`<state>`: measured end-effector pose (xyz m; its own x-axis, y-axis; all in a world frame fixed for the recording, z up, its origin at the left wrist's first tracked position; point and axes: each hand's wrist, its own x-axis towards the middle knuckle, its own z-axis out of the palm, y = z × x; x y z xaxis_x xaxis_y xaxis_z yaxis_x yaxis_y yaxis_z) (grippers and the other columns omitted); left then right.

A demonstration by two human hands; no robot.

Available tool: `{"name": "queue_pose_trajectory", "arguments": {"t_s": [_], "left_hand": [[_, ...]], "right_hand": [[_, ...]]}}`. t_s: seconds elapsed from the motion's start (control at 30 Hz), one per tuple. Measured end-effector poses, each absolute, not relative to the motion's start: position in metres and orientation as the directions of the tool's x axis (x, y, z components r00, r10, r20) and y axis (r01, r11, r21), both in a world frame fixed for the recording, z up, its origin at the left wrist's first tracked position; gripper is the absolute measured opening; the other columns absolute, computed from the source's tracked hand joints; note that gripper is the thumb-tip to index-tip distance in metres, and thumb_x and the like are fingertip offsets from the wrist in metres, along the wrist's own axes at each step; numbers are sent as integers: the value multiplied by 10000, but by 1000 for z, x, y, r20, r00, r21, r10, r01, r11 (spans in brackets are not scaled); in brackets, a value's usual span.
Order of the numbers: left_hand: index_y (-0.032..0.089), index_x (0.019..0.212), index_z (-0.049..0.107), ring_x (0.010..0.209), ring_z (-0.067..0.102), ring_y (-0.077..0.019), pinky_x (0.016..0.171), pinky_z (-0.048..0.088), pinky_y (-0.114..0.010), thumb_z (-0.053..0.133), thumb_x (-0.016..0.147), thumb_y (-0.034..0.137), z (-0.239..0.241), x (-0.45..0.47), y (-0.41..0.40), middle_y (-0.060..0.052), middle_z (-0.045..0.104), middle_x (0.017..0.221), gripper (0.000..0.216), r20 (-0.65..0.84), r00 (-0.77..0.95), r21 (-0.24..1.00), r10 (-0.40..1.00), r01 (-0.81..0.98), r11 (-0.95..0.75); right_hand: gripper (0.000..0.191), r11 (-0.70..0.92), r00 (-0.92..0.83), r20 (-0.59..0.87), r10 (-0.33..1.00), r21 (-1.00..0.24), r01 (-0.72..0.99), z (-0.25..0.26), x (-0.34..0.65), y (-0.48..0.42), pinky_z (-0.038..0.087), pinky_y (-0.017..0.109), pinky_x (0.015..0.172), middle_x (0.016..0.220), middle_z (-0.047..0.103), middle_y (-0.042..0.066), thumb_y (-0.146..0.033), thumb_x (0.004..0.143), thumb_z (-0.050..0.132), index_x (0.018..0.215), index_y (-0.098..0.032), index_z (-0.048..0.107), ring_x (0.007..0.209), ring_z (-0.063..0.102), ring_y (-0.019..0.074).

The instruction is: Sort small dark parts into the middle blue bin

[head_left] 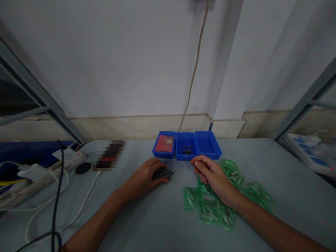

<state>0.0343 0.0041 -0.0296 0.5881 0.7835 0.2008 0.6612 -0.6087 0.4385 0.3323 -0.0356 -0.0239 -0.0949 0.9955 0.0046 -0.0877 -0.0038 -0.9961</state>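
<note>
My left hand (147, 176) rests on the grey table, its fingers curled round a small dark block studded with metal pieces (163, 173). My right hand (210, 171) hovers just in front of the blue trays with thumb and fingers pinched together; what they hold is too small to make out. Under and beside my right wrist lie several green plastic bags (210, 210) with small parts inside. Three blue trays stand in a row: the left one (165, 154) holds a red packet, the middle one (187, 156) a few dark small parts, the right one (208, 144) looks bare.
A white power strip (65, 157) with plugs and cables lies at the left. A black round object (83, 168) and a dark flat item (110, 155) sit near it. Metal frame bars rise at both sides. A cord (195, 70) hangs down the wall.
</note>
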Motion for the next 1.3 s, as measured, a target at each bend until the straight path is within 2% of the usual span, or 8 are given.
{"name": "queue_pose_trajectory", "arguments": {"t_s": [0.3,0.43,0.6,0.8,1.0,1.17,1.3], "left_hand": [[234,1213,714,1160,682,-293,1072,536,-444,759,1009,471,-25,38,1,-85,700,1247,316,191,582,427,790,675,-601],[227,1230,708,1150,686,-298,1056,545,-448,796,977,504,-26,35,2,-89,696,1242,386,208,585,405,784,679,-613],[239,1227,703,1132,699,-287,1033,565,-450,730,1022,524,-28,33,4,-84,704,1234,352,227,595,380,771,675,-632],[242,1222,694,1107,719,-313,986,587,-457,788,943,628,-26,29,2,-97,723,1222,486,250,615,291,748,690,-663],[230,1219,673,1091,736,-330,970,588,-468,680,982,727,-27,23,4,-109,737,1167,550,243,651,165,719,703,-692],[220,1208,670,1014,754,-323,861,604,-436,636,997,748,-24,24,5,-110,737,1154,569,197,650,150,734,720,-677],[217,1213,673,1000,754,-318,846,602,-420,659,971,767,-19,26,3,-115,740,1173,601,190,635,174,749,729,-662]], "right_hand": [[436,-1,-94,8,996,-996,-91,-23,332,-36,259,244,463,743,573,-25,-633,890,768,1000,-213,730,509,392,94],[439,-12,-89,-3,996,-995,-94,-24,333,-36,262,241,467,745,574,-25,-633,888,774,1008,-213,733,514,395,93],[455,-12,-98,-4,995,-996,-83,-23,333,-36,253,239,467,743,573,-24,-650,882,776,1007,-215,732,521,403,97],[455,-7,-93,1,996,-996,-92,-25,333,-35,258,242,463,739,572,-26,-656,877,782,998,-220,736,511,398,94],[435,2,-89,11,996,-995,-101,-25,333,-36,253,239,457,740,568,-31,-637,888,787,1000,-218,743,508,394,88],[443,5,-91,15,996,-994,-111,-25,333,-36,265,233,454,735,558,-36,-632,893,791,1008,-207,744,511,397,85],[394,38,-77,50,996,-987,-154,-23,334,-37,285,233,459,762,558,-40,-573,911,804,1063,-216,735,510,399,79]]}}
